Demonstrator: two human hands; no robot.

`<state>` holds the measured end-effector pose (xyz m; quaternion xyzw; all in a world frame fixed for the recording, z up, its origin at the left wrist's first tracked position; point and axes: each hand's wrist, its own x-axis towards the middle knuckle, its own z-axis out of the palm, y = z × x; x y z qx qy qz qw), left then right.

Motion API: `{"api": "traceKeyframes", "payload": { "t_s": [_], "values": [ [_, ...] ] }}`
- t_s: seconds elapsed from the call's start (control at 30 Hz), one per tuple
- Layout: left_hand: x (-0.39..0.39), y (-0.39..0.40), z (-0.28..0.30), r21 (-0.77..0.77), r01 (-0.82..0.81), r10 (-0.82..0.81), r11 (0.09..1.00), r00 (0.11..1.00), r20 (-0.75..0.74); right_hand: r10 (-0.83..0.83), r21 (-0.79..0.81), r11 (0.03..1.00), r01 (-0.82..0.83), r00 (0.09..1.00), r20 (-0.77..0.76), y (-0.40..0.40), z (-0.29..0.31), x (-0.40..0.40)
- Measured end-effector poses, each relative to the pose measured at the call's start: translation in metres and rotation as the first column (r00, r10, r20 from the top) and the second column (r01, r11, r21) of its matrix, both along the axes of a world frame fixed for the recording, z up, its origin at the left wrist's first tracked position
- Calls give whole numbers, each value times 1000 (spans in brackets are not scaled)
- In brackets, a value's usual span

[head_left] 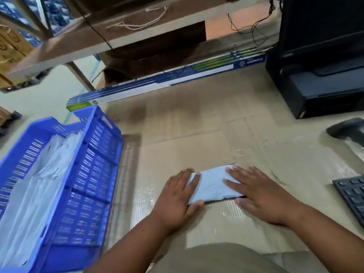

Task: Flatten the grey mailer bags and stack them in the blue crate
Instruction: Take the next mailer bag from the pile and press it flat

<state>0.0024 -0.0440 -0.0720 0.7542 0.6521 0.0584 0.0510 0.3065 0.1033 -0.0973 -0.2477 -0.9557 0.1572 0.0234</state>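
Lying flat, mailer bag pressed between left hand and right hand.

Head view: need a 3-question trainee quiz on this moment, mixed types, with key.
1. True or false: both hands press flat on the grey mailer bag.
2. Where does the blue crate sit relative to the bag? A) to its left B) to its right C) beyond it
3. Fill in: the crate already holds flattened ____.

Key:
1. True: left hand and right hand lie with straight fingers on its two ends.
2. A
3. bags
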Motion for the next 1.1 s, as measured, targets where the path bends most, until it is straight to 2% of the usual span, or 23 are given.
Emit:
{"api": "traceKeyframes", "payload": {
  "t_s": [0.13,0.23,0.3,0.37,0.57,0.7,1.1],
  "values": [
    [-4,-4,-1,7,-83,82,997,993,79,-152,-122,982,146,987,-49,-13,26,-22],
    [-10,-4,1,113,-224,205,968,965,162,-194,-14,981,194,975,-112,-23,48,-60],
    [-9,1,2,151,-318,289,936,939,186,-183,85,978,190,980,-80,-25,53,-89],
    [-2,6,4,140,-356,330,924,927,178,-184,118,975,187,982,-32,-26,54,-118],
    [12,10,-16,-19,-425,422,905,891,166,-139,53,989,136,988,70,-40,22,-166],
    [14,9,-26,30,-400,393,916,909,139,-193,-25,981,192,981,-32,-49,5,-157],
    [13,12,-32,41,-405,397,913,908,135,-180,-10,984,180,982,-61,-44,-3,-158]
  ]
}}
